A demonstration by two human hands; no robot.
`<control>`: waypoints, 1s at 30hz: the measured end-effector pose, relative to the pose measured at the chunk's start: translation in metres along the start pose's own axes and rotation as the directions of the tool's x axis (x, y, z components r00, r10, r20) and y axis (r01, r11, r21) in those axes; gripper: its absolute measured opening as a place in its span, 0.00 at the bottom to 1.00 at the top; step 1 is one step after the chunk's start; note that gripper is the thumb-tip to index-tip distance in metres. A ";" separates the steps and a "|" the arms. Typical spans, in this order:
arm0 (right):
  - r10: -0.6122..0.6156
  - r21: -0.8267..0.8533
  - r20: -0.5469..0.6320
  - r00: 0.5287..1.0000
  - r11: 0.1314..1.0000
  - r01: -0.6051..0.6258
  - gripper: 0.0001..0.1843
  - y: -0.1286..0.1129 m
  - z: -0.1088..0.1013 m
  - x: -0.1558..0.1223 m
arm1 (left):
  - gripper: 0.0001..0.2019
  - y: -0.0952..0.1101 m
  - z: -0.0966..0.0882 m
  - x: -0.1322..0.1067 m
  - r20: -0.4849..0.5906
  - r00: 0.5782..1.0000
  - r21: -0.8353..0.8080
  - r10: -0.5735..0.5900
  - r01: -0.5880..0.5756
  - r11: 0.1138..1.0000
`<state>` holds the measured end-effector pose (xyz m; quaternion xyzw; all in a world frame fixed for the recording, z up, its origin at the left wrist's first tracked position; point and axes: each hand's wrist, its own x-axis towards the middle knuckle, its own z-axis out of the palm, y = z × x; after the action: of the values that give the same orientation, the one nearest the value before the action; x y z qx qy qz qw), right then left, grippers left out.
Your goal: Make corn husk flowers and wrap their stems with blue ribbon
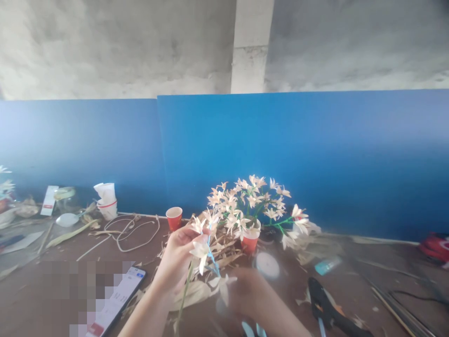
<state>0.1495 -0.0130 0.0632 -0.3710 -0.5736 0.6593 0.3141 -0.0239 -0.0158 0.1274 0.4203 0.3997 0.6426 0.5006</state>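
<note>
My left hand [180, 245] is closed, thumb and fingers pinching a spray of artificial flowers [200, 252] with pale cream petals and a blue stem. My right hand [245, 285] is beside the lower end of that stem, close to its lowest flower [222, 284]. Motion smears its fingers, so their hold cannot be made out. Just behind the hands, a red paper cup [249, 244] holds a big bunch of similar flowers [254, 196] on green stems. Dry husk pieces [224, 250] lie around the cup and under my left hand.
A black glue gun [326, 306] lies at the right front, a phone [121, 302] at the left front. Farther back stand another red cup [174, 218] and stacked white cups [107, 208], near a white cable [135, 241]. A blue partition [280, 135] closes off the table's back.
</note>
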 end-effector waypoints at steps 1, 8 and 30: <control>0.001 0.011 0.012 1.000 1.000 -0.001 0.10 0.003 -0.001 0.002 | 0.08 -0.001 -0.001 0.001 -0.007 1.000 -0.013 -0.009 0.009 1.000; 0.029 0.003 0.075 0.997 1.000 -0.029 0.13 0.024 -0.011 0.019 | 0.09 -0.005 -0.004 0.001 0.002 1.000 0.016 0.004 -0.004 1.000; -0.089 0.519 0.248 0.965 0.853 -0.055 0.10 0.024 -0.029 0.008 | 0.09 -0.012 -0.003 0.010 0.201 0.976 -0.169 -0.080 0.115 0.979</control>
<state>0.1698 0.0057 0.0366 -0.1762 -0.4134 0.8302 0.3298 -0.0245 -0.0039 0.1168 0.4140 0.3098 0.6067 0.6037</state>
